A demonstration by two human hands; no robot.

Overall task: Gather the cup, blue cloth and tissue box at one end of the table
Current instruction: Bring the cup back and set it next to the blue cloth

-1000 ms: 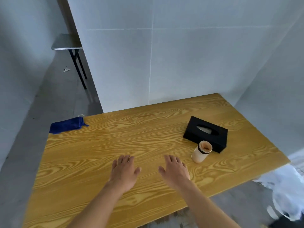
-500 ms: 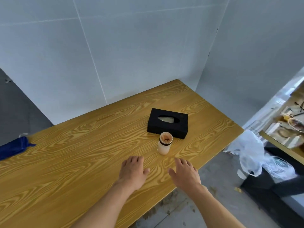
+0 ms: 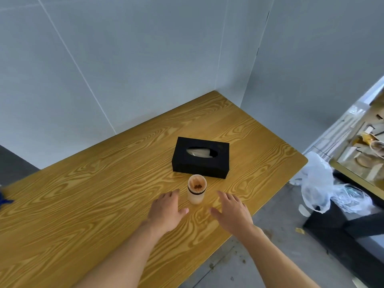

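Observation:
A pale cup (image 3: 196, 191) with a dark band and brown residue inside stands upright on the wooden table (image 3: 83, 204). Just behind it lies a black tissue box (image 3: 201, 160) with a white tissue in its oval slot. Only a sliver of the blue cloth (image 3: 4, 199) shows at the left frame edge. My left hand (image 3: 167, 210) hovers open, palm down, just left of the cup. My right hand (image 3: 232, 210) is open too, just right of the cup. Neither hand touches the cup.
Grey walls meet in a corner behind the table's far right end. Off the table's right edge, a white plastic bag (image 3: 318, 181) lies on the floor beside a dark bench (image 3: 342, 225) and a cluttered shelf (image 3: 365, 150).
The view has swung to the right, so the blue cloth has slid almost out of frame. Both hands have come closer to the cup and now flank it.

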